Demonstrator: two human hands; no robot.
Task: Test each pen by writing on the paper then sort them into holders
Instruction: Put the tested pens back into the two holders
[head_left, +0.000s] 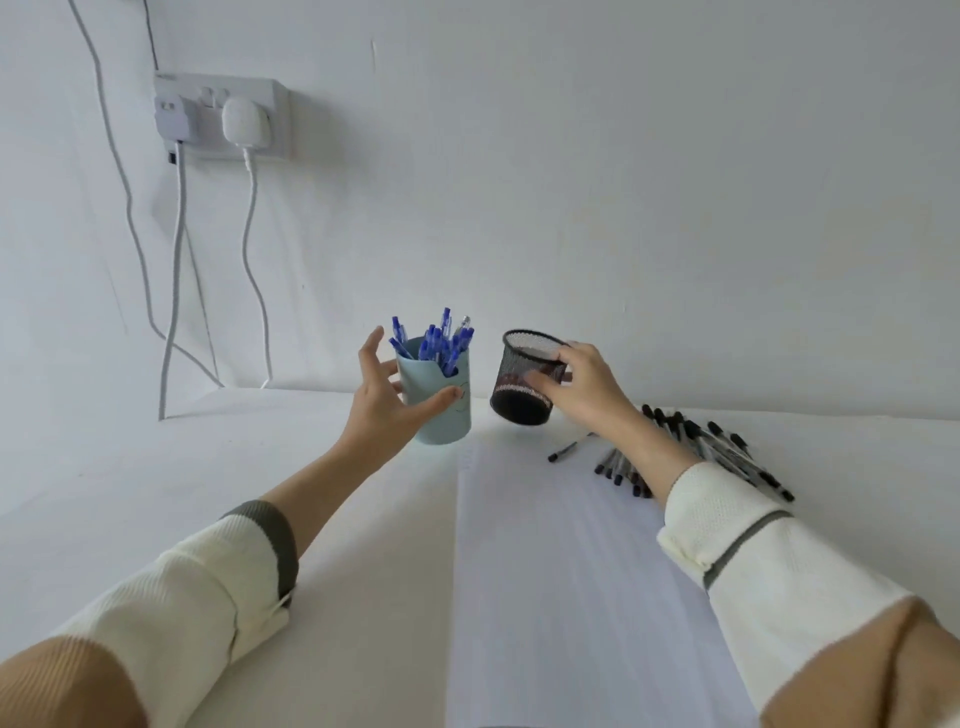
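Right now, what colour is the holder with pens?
Pale blue; the holder shows best in head view.

White paper (571, 571) before me. Off its far-left corner: pale blue holder (441, 426), blue pens (436, 343). Past far edge: black mesh holder (511, 400). Right of paper: black-capped pens (727, 447). My sleeves (208, 582) cream, grey-banded.

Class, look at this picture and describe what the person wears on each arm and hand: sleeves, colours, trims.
The left hand and right hand are bare, with no gloves showing. The left sleeve is cream ribbed knit with a broad grey-brown cuff band, turning tan higher up. The right sleeve is matching cream knit with a thin grey stripe near its cuff, tan above.
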